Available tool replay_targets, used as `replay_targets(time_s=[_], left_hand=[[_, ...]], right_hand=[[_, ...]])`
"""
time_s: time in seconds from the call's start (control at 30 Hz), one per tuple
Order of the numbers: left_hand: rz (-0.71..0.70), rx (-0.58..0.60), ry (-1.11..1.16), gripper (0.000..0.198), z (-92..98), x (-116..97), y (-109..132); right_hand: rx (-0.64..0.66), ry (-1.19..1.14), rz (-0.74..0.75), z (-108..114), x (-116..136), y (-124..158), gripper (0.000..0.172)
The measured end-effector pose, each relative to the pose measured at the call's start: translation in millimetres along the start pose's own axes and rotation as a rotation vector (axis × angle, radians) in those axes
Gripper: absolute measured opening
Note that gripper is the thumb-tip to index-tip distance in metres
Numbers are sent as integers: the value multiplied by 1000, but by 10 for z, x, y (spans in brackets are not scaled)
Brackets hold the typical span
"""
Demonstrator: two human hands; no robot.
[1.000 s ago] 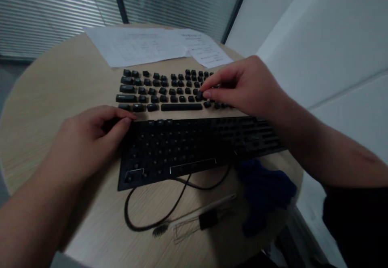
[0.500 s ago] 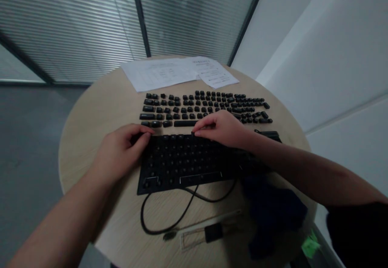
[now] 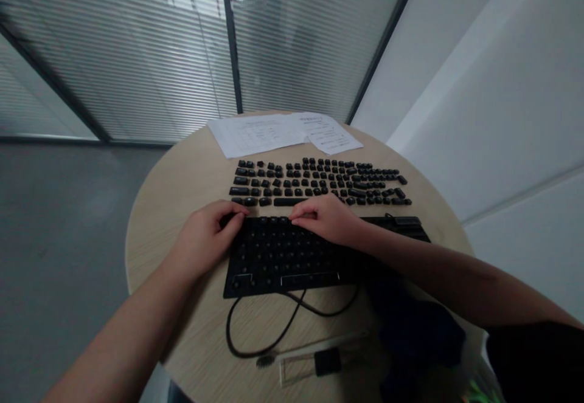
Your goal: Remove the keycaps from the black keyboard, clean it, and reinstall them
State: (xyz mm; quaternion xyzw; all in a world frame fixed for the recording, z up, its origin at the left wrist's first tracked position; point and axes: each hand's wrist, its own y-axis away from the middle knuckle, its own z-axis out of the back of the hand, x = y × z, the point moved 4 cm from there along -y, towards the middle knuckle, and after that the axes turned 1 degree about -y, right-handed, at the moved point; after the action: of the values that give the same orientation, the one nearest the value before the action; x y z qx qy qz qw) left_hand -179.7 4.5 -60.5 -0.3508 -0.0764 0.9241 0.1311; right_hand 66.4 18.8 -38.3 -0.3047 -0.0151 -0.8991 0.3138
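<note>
A black keyboard (image 3: 283,257) lies on the round table, most of its switches bare, with a few keycaps (image 3: 274,220) seated along its far row. My left hand (image 3: 205,236) pinches the keyboard's far left corner between thumb and bent fingers. At the far row, my right hand (image 3: 333,217) has thumb and forefinger closed on a small black keycap, mostly hidden by the fingertips. Its forearm crosses over the right part of the keyboard. Just beyond the keyboard, loose black keycaps (image 3: 277,183) are laid out in rows, with the long space bar (image 3: 288,202) nearest.
Printed papers (image 3: 255,137) lie at the table's far edge. A black cable (image 3: 230,336) loops in front of the keyboard. Nearer me are a brush (image 3: 310,348), a small black block (image 3: 327,361) on a wire frame, and a dark blue cloth (image 3: 420,330).
The view has tilted up and shifted left, so everything sits lower and further right. My right fingertips have settled down against the far key row; my left hand stays at the corner.
</note>
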Motion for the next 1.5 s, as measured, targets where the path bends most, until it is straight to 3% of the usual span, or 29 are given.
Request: replay_targets(time_s=[0.23,0.37,0.5,0.6,0.73,0.9,1.13,1.3,1.4,1.5], left_hand=[[-16,-11,5,36,13,-8,-8],[-9,-19,30,35,13,-4,-2],[-17,-16,39,35,17,6,1],[-29,-19,52,34,18,15,-1],[-45,-9,64,33,6,23,4],[-54,-4,75,31,16,4,16],[-70,-2,82,30,16,-12,8],[-66,-3,81,31,-3,-22,10],[-56,9,73,32,-14,-18,4],[-43,17,68,32,-9,-21,4]], right_hand=[[61,167,93,-50,93,-1,12],[-28,160,146,218,-41,-227,12],[-214,306,-158,747,-561,-708,22],[-148,423,-287,956,-895,-1042,18],[-53,439,-273,942,-1091,-1294,15],[49,420,-253,841,-1165,-1399,20],[64,379,-256,756,-1138,-1461,16],[-95,369,-272,852,-939,-1280,22],[-200,223,-186,879,-617,-838,24],[-102,61,-122,681,-277,-280,21]])
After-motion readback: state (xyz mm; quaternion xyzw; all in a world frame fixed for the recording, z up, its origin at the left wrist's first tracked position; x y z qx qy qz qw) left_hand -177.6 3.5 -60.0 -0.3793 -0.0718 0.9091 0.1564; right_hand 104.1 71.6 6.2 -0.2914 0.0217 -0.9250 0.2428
